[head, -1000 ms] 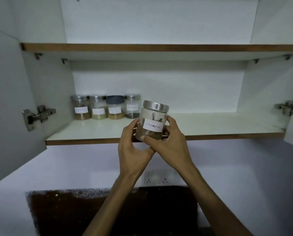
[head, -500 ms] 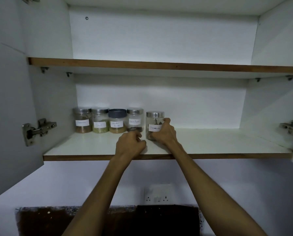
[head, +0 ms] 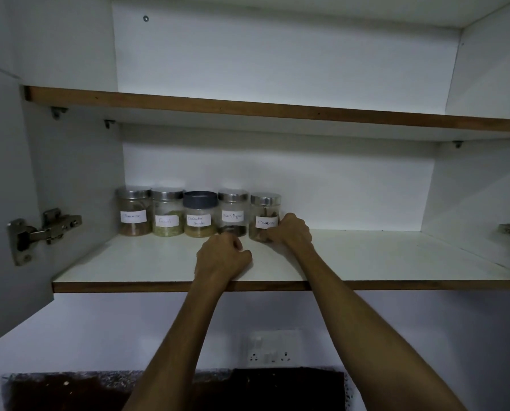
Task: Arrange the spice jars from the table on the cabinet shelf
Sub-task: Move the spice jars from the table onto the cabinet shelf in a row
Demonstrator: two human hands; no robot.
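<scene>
Cinnamon jar point(head: 265, 217): upright on the lower cabinet shelf point(head: 366, 262), at the right end of a row against the back wall. Steel lid, white handwritten label facing out. It stands just beside the black pepper jar point(head: 232, 213); whether the two touch cannot be told.

Right hand point(head: 292, 231): fingers wrapped round the lower right side of the cinnamon jar, gripping it. Left hand point(head: 222, 258): curled into a loose fist, holding nothing, resting on the shelf in front of the black pepper jar, apart from it.

Rest of row, leftward: coriander powder jar point(head: 200, 214) with a dark lid, a fennel jar point(head: 166, 212), and a leftmost jar point(head: 133, 211) whose label is too blurred to read. All labels face front. The shelf to the right of the row is bare. Upper shelf point(head: 277, 109) carries nothing visible.

Judgement: step in hand is seating the fifth jar in line. Next move likely calls for letting go without turning the label or nudging the neighbour, then withdrawing both hands. The desk is not clearly in view, so remaining jars cannot be counted.
</scene>
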